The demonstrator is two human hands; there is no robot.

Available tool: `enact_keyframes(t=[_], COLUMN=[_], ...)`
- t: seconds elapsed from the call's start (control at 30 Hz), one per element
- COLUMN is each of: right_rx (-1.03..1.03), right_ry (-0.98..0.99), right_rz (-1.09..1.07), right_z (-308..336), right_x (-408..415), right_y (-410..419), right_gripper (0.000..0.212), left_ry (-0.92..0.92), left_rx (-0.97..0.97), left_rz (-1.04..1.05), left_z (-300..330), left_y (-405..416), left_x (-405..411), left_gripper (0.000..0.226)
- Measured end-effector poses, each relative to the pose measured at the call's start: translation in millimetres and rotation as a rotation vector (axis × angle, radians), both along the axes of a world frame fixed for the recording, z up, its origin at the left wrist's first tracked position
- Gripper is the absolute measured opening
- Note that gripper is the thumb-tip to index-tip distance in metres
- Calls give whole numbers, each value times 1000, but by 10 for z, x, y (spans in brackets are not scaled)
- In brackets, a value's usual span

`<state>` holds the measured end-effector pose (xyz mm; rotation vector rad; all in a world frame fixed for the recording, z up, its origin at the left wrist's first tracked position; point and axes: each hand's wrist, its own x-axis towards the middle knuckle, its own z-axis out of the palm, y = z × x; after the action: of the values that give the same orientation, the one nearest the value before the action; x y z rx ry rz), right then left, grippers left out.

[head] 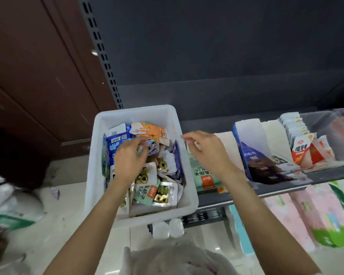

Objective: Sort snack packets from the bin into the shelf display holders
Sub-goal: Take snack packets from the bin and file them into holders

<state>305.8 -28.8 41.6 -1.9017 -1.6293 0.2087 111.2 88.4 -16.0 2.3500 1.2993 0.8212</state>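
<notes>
My left hand (128,161) reaches down into the white bin (91,175), fingers curled among the loose snack packets (159,195); whether they have closed on one I cannot tell, since the fingertips are buried in the heap. My right hand (206,151) hangs above the bin's rim at about three o'clock, fingers loosely bent, thumb and forefinger near each other; nothing I can make out sits between them. The bin stands at the left end of the dark shelf (266,189), filled with a jumble of foil and plastic sachets, an orange packet (151,132) lying at twelve o'clock of the pile and a blue one (115,143) at ten. To the right of the bin, a green packet (202,175) lies flat beside it, then a blue card holder (244,147), and at two o'clock a clear holder (326,124) with red-and-white packets (301,149) standing in a row. These sachets look light, thin and slick, likely to slide over one another and crumple if squeezed. I judge the sealed flat edge of a packet the surest place to pinch, lifting it clear of its neighbours.
</notes>
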Motion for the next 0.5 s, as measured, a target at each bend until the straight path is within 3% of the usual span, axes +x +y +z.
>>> enact_keyframes(t=[0.07,0.17,0.33,0.4,0.5], right_rx=[-64,-332,-599,-623,-434], right_ry=[19,-81,-35,-39,-324], right_rz=[66,119,130,150,111], right_z=[-163,-467,-914,-962,-877], right_x=[-214,-420,-501,-530,-601], right_y=[448,1071,1633,1604,1372], right_gripper=[26,46,78,72,46], left_ry=[85,203,384,417,346], left_rx=[-71,-190,-58,-80,-84], left_rz=[84,104,-78,-97,-75], left_z=[-137,-257,-358,-424,-472], left_y=[233,446,546,539,511], left_x=[-186,-309,-320,-291,-267], left_gripper=[26,41,54,52,48])
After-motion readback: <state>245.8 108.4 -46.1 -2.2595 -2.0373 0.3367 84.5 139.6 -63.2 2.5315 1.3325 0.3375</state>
